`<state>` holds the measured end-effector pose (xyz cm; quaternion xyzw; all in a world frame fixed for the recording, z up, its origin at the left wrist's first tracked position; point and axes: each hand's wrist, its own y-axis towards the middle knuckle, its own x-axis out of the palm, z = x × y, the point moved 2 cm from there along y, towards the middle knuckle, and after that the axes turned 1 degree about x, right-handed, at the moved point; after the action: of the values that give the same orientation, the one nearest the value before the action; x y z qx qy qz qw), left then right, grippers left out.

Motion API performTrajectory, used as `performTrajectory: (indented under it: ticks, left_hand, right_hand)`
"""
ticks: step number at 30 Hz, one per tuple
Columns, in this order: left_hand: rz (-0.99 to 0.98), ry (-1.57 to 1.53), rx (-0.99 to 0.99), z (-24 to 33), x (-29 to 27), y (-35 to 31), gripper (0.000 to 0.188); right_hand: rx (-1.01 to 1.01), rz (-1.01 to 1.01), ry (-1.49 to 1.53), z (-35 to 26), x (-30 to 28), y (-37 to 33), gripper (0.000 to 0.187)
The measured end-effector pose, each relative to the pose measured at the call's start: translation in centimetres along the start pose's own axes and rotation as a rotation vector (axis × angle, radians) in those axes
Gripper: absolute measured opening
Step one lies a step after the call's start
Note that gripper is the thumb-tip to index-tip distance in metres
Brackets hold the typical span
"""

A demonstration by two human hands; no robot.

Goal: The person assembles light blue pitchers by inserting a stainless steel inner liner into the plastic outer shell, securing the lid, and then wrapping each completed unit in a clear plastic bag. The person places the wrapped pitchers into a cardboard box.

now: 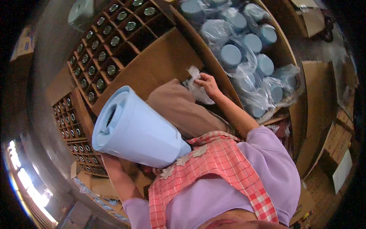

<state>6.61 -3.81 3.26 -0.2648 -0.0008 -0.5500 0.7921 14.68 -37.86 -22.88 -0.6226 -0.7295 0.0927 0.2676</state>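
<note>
A large light blue plastic jug-like container (143, 129), with a recessed opening in its top, leans tilted against my apron. My left forearm (120, 177) passes behind and under it; the container hides that hand and its fingers. My right hand (207, 84) is closed in a pinch on a crumpled clear plastic bag (196, 86), just above my knee and beside the tall wall of a carton. To the right of that hand an open cardboard box (276, 28) holds several light blue containers (230, 55) wrapped in clear plastic.
A divided carton (122, 82) at the upper left holds several bottles or jars with shiny tops, and some cells there look dark. More divided cartons (70, 118) stand farther left. Flattened cardboard (316, 114) leans at the right. A greenish bin (81, 15) stands at the back.
</note>
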Motion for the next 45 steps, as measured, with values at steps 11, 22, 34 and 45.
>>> performTrajectory:
  ticks: [11,22,34,45]
  left_hand:
    - [-0.623,0.421,0.274,-4.0,10.0,19.6,0.056]
    - [-0.086,0.177,0.089,-3.6,7.3,20.0,0.016]
    - [-0.119,0.490,0.410,-2.8,6.8,17.6,0.055]
    - [0.396,0.360,0.121,-4.3,-1.5,15.7,0.015]
  right_hand:
    - [-0.901,-0.470,-0.618,-18.0,13.1,1.2,0.016]
    - [-0.649,-0.442,-0.339,-16.1,15.4,4.1,0.017]
    - [-0.121,-0.198,0.328,-16.9,16.4,5.1,0.017]
    - [0.360,-0.198,0.474,-15.7,13.3,2.5,0.027]
